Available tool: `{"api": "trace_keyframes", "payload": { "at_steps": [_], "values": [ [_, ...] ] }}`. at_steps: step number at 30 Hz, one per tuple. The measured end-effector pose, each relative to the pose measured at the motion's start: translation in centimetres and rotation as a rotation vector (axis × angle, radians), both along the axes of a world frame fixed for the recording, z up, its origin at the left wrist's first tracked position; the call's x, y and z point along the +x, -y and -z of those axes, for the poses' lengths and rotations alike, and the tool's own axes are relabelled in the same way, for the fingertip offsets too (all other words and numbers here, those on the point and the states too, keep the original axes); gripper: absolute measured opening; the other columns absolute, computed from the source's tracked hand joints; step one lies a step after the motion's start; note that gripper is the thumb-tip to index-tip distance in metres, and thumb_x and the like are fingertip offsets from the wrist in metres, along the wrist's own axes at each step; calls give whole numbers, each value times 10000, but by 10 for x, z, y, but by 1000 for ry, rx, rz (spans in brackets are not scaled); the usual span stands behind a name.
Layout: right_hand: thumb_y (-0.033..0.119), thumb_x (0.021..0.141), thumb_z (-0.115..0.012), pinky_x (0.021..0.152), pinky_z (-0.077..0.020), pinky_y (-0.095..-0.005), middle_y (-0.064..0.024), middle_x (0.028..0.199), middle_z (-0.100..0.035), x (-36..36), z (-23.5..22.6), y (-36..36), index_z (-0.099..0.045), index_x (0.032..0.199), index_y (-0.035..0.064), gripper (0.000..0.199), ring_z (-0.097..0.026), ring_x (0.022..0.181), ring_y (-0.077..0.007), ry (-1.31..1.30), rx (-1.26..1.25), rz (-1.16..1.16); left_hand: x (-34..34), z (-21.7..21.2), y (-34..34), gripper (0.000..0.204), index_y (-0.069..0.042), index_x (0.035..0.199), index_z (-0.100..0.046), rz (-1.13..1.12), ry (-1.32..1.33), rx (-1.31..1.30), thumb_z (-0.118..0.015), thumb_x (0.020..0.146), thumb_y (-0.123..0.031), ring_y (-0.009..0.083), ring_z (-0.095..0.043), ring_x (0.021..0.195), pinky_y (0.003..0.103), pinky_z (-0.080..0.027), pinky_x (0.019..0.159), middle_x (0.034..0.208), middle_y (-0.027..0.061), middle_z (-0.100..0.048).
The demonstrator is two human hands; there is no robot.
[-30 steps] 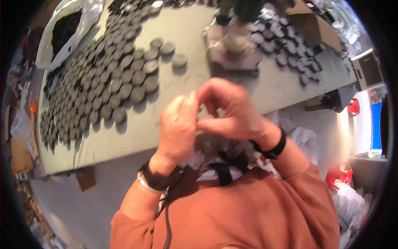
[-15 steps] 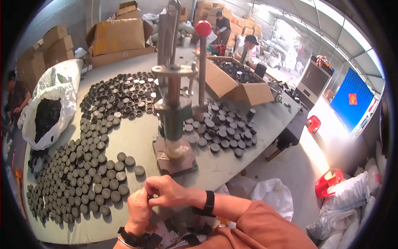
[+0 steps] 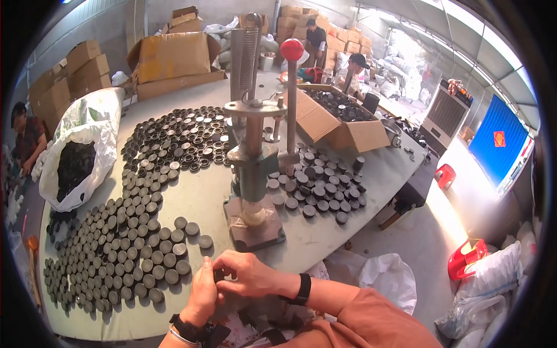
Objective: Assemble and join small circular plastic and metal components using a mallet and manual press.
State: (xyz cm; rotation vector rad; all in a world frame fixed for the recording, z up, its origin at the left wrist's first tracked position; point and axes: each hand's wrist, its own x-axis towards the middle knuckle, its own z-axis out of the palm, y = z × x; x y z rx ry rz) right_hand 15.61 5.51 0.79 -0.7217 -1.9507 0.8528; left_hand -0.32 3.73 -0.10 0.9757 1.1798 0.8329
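At the table's near edge my left hand and my right hand meet around a small dark round cap. My right thumb and fingers pinch the cap. My left hand is closed against its other side, and its fingers are partly hidden. Just beyond stands a green hand press with a red-knobbed lever and a flat metal base. Many grey round caps lie close together left of my hands, one stray cap nearest them. Behind those are open dark rings.
Right of the press lies a pile of round caps, below an open carton of dark parts. A white sack of black pieces stands at the left. People sit or stand beyond the table. A red stool and sacks are on the floor at right.
My hands have shifted slightly right and lower in the picture. My left thumb now points up, and the dark cap shows more clearly between my hands. The whole view has shifted a little.
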Motion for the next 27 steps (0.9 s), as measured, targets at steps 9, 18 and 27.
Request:
{"api": "trace_keyframes", "payload": {
  "at_steps": [9, 18, 27],
  "values": [
    [165, 854, -675, 495, -478, -179, -59, 742, -632, 13, -10, -10, -612, 933, -51, 238, -586, 577, -74, -312, -869, -115, -9, 2, 2, 480, -7, 1212, -530, 99, -4, 620, -630, 761, 122, 175, -592, 1001, 269, -532, 793, 1120, 70, -523],
    [96, 768, -720, 665, -505, -258, -44, 891, -634, 9, 3, -5, -632, 990, 35, 247, -597, 767, -119, -12, -141, -54, -25, 17, 12, 393, 16, 1170, -568, 60, 44, 506, -672, 792, 36, 95, -604, 863, 220, -513, 746, 1005, 44, -614],
    [96, 646, -787, 622, -489, -292, -63, 860, -593, 6, -3, -8, -584, 927, 54, 349, -589, 747, -188, 257, 174, -69, -29, 7, 8, 347, 21, 1147, -551, 193, 182, 235, -666, 830, -60, 71, -585, 702, 209, -501, 608, 895, 31, -623]
  ]
}}
